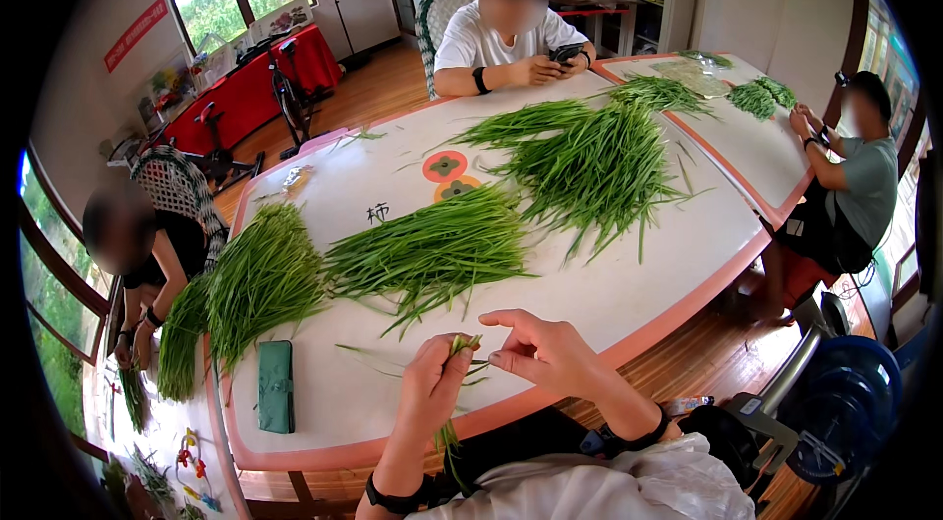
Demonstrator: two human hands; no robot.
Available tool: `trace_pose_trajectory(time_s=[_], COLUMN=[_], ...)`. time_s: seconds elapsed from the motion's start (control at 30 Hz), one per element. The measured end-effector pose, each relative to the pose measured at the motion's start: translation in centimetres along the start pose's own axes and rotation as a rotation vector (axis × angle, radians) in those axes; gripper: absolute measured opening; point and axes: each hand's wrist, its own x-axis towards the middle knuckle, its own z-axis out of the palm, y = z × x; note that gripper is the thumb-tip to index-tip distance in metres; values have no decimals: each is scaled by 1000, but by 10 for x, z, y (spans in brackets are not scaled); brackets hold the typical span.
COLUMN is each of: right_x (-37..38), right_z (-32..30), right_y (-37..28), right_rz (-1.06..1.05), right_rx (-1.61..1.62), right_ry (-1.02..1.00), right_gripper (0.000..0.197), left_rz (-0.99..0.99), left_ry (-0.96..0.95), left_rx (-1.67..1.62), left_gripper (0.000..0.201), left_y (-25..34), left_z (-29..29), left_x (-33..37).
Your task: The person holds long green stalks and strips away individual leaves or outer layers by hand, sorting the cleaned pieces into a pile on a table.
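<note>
My left hand point(427, 384), closed, grips a few garlic chives point(448, 443). Their cut ends poke out above the thumb, and the leaves hang below the fist over my lap. Just right of those ends is my right hand point(552, 355), its index finger stretched out and its thumb apart, with nothing visible between them. A few loose blades lie beside my left hand. Beyond my hands a wide pile of garlic chives point(432, 250) covers the middle of the table point(354, 392). A larger pile point(599, 162) spreads farther back to the right.
Another chive heap point(263, 274) lies at the left edge, behind a green wallet-like case point(276, 386). One person point(511, 39) sits across with a phone; another point(162, 245) bends at the left; a third point(864, 162) handles greens at the right. A blue round object point(845, 397) stands lower right.
</note>
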Motion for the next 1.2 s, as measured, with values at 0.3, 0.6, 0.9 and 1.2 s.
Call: trace_pose_trajectory(time_s=[0.3, 0.6, 0.9, 1.2], right_x=[20, 36, 28, 16], right_z=[11, 21, 38, 52], right_y=[-9, 13, 37, 18], right_rz=[-52, -114, -51, -100], right_rx=[9, -71, -117, 142], right_ry=[36, 9, -162, -113], right_gripper=[37, 31, 24, 15], left_rz=[-116, -92, 38, 33], left_ry=[-131, -1, 60, 198], left_rx=[-161, -781, -1026, -1080], left_gripper=[16, 20, 16, 16], left_y=[2, 13, 12, 21], left_z=[-8, -62, -108, -106], left_x=[5, -1, -14, -17])
